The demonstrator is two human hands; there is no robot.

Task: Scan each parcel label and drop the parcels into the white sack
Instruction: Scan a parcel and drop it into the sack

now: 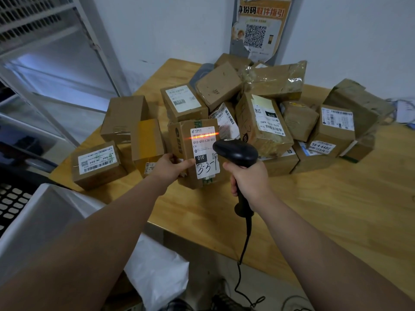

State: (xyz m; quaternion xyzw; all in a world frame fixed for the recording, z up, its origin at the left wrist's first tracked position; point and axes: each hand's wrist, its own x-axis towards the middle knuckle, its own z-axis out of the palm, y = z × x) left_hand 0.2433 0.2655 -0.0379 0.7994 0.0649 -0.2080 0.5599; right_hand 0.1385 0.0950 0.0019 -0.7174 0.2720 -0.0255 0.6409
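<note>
Matt cardboard parcel [186, 151], glossy plastic scanner [235, 151]

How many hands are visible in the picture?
2. The left hand holds a labelled parcel at centre; the right hand, beside it, grips the scanner. No other hand shows.

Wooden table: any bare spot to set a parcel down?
The light wooden table is bare on its near right, between the right hand and the heap of brown cardboard parcels. Smaller patch at the front edge, left of that hand. Back and left are crowded.
</note>
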